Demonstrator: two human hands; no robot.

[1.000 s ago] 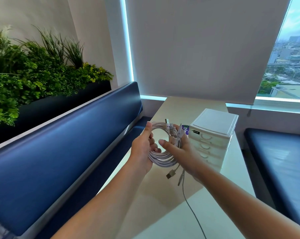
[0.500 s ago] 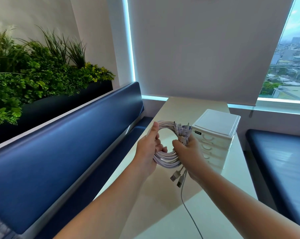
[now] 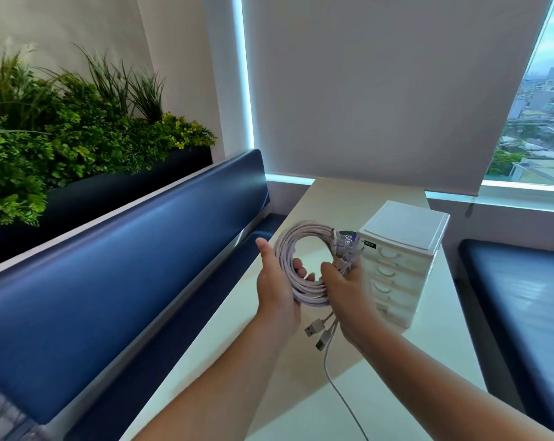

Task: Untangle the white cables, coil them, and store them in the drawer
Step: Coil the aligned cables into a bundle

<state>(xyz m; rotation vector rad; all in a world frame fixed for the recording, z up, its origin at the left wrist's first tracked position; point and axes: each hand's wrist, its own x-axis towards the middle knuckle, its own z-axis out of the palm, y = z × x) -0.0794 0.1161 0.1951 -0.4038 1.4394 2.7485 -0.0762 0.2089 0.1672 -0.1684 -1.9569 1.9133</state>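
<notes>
Both hands hold the white cables up above the worktop, already wound into a round coil, just left of the small drawer unit. The left hand cups the coil's left arc, thumb up along the outside and fingers curled through the middle, probably so the loops cannot spring apart. The right hand closes on the right side, its fingers pinching the bundle where several plug ends gather, which keeps those loose ends from unwinding. Two USB plugs dangle below the hands, and one thin strand trails down toward the near edge, so the coiling looks nearly but not quite finished. All the drawers appear closed, so storing would need a hand freed first.
</notes>
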